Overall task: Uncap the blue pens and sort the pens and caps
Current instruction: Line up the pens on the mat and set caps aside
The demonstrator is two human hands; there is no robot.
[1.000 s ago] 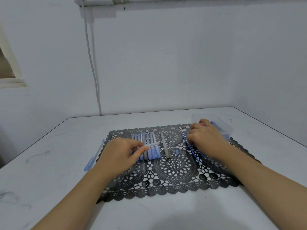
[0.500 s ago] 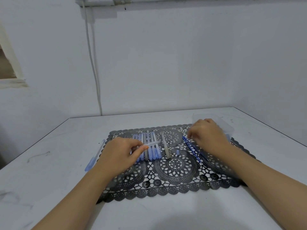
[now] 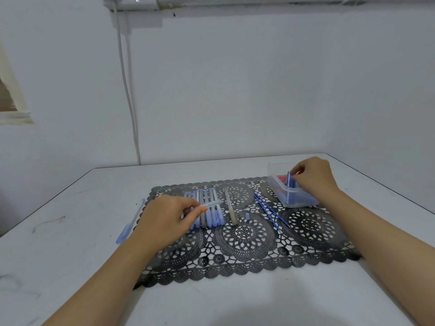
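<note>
Thumb and forefinger of the left hand pinch a clear pen barrel above the row of blue pens on the far left part of the lace placemat. The right hand pinches a thin blue pen standing in the clear tub at the placemat's far right corner. A small blue cap lies near the placemat's middle. A stray pen lies on the table off its left edge.

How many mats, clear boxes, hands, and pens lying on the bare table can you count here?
Mat: 1
Clear box: 1
Hands: 2, the left hand holding a clear pen, the right hand pinching a thin blue stick
Pen lying on the table: 1
Total: 5
</note>
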